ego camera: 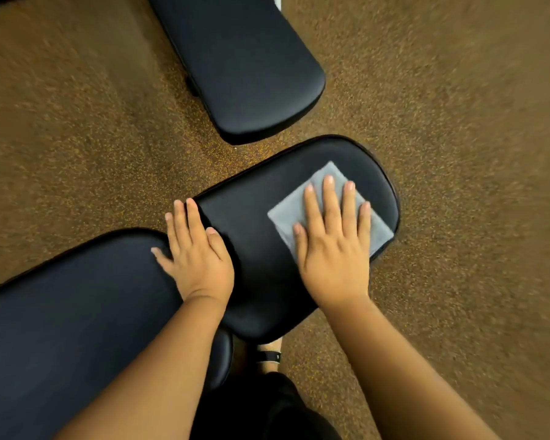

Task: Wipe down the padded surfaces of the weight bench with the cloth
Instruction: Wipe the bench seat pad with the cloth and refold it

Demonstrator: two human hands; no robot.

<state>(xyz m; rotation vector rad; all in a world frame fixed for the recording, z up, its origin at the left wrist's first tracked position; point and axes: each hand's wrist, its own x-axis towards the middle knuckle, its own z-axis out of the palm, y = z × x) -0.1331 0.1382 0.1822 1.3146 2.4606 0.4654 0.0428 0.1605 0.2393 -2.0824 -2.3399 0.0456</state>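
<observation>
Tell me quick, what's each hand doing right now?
Left hand: open, resting on the near edge of the seat pad, holding nothing.
Right hand: open, fingers straight, pressing the grey cloth flat on the seat pad.

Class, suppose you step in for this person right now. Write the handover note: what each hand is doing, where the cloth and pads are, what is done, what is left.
Right hand: flat, fingers straight, pressing the grey cloth onto the seat pad, toward its far rounded end.
Left hand: open, resting across the gap where the seat pad meets the long back pad.
A second bench pad lies beyond on the floor, untouched by either hand.
Done: cannot tell how much is wiped; no visible marks.
Left: likely the rest of the seat pad, then the back pad.
</observation>
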